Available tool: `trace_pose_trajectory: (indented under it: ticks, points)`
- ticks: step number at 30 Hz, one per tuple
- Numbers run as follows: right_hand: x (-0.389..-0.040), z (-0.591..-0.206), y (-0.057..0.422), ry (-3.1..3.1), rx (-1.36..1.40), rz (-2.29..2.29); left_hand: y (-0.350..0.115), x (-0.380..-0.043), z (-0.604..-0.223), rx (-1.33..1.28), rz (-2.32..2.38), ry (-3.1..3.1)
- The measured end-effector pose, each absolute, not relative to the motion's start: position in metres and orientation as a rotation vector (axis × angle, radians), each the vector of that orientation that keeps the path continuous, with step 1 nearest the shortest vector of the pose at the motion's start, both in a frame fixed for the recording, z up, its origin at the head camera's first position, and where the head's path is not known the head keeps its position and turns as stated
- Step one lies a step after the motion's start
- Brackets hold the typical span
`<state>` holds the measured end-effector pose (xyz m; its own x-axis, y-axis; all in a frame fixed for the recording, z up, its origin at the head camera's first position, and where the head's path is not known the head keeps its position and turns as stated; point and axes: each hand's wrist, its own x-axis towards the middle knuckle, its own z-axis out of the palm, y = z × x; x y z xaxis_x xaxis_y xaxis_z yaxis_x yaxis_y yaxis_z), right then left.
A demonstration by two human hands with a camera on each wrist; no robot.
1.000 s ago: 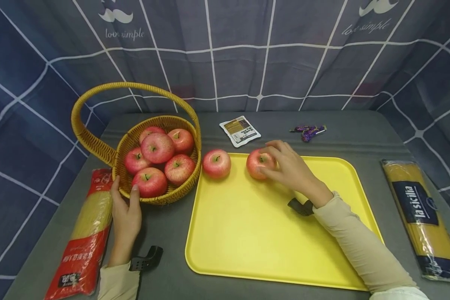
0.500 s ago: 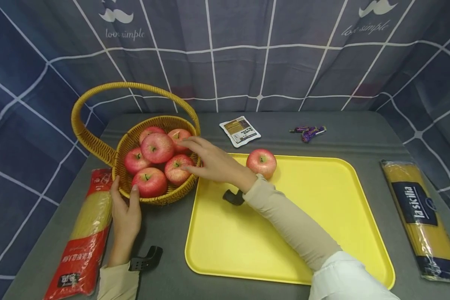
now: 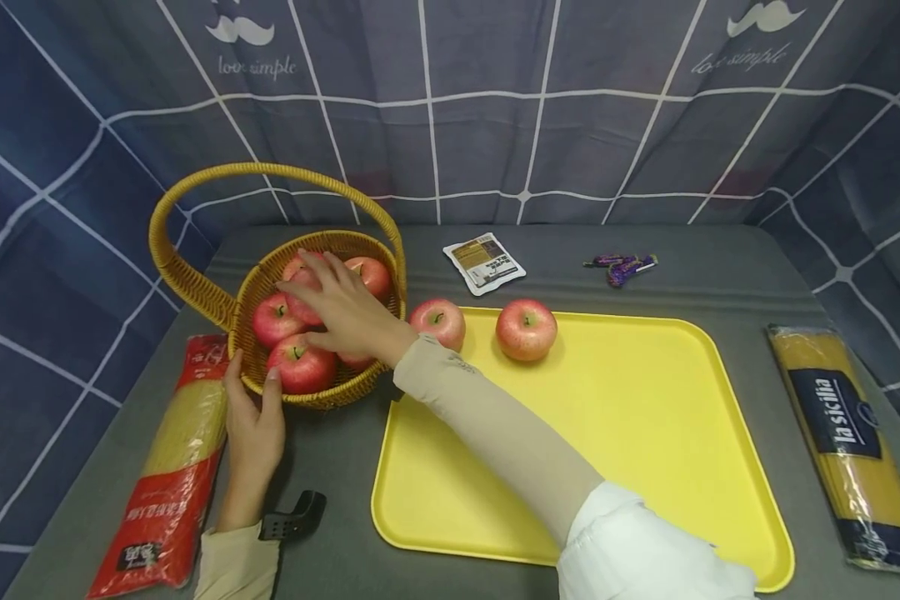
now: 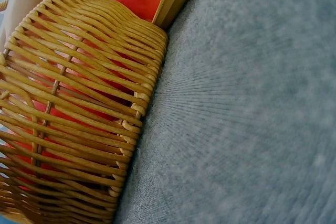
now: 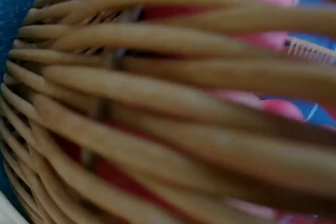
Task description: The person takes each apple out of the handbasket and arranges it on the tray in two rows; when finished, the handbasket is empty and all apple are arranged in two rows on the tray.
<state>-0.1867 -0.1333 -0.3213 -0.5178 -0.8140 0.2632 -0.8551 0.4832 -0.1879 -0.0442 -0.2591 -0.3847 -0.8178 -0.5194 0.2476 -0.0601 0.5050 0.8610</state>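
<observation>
A wicker basket (image 3: 345, 396) with a tall handle holds several red apples (image 3: 303, 367). The left hand (image 3: 255, 433) holds the basket's front left rim, thumb near the front apple. The right hand (image 3: 348, 312) reaches into the basket, fingers and thumb curled round the top apple (image 3: 300, 310), which it partly covers. In the left wrist view the woven wall (image 4: 89, 93) stands close, red fruit showing through the gaps. The right wrist view is filled by blurred wicker strands (image 5: 157, 98). Two more apples, one left (image 3: 435, 321) and one right (image 3: 527, 330), sit at the yellow tray's back left.
The yellow tray (image 3: 570, 467) lies right of the basket, under the right forearm. A red noodle packet (image 3: 172, 475) lies at the left and a spaghetti pack (image 3: 847, 442) at the right. A small flat sachet (image 3: 484, 263) and purple-wrapped candies (image 3: 621, 267) lie at the back.
The right hand has left the right apple on the tray, crossed leftward over the other one and reached the top apple in the basket. The left hand stays at the rim.
</observation>
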Motion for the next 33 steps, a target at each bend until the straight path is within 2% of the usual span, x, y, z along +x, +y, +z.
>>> trace_pose_trajectory:
  ticks: [9,16,23,28,33]
  points:
    - [-0.191,-0.323,-0.131,-2.521,1.396,0.652,-0.259,-0.045,-0.386,0.457,-1.262,-2.259]
    - [-0.176,-0.299,-0.09,-2.478,1.366,0.955,-0.26,-0.046,-0.387,0.456,-1.241,-2.253]
    - [-0.17,-0.292,0.01,-2.408,1.286,1.121,-0.257,-0.047,-0.388,0.455,-1.256,-2.255]
    - [-0.171,-0.301,0.103,-2.536,1.029,1.061,-0.255,-0.045,-0.387,0.493,-1.262,-2.269]
    - [-0.17,-0.333,0.177,-2.674,0.703,1.048,-0.258,-0.044,-0.383,0.512,-1.256,-2.279]
